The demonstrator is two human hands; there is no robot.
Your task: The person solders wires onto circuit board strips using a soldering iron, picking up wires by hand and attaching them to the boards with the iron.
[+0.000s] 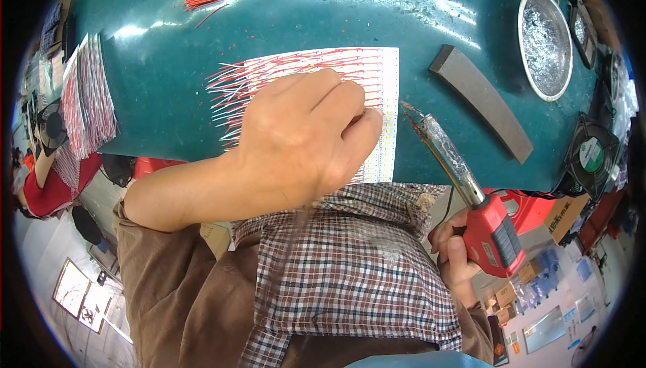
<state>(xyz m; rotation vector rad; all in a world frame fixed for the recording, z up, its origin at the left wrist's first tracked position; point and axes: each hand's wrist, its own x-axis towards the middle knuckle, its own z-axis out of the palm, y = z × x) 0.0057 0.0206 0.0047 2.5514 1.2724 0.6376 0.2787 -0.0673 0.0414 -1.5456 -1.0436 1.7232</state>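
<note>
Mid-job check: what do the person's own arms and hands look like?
The left hand and right hand are bare, with no gloves visible. The left sleeve is plain brown and stops well short of the wrist; the right sleeve is brown too.

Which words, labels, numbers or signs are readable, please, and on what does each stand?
Red soldering iron: label too small to read.
Black fan: print on its round green sticker, too small.
Cardboard box at right: dark characters, which I won't copy.
White strips: any print too small.
Background carton: too blurred.
</note>
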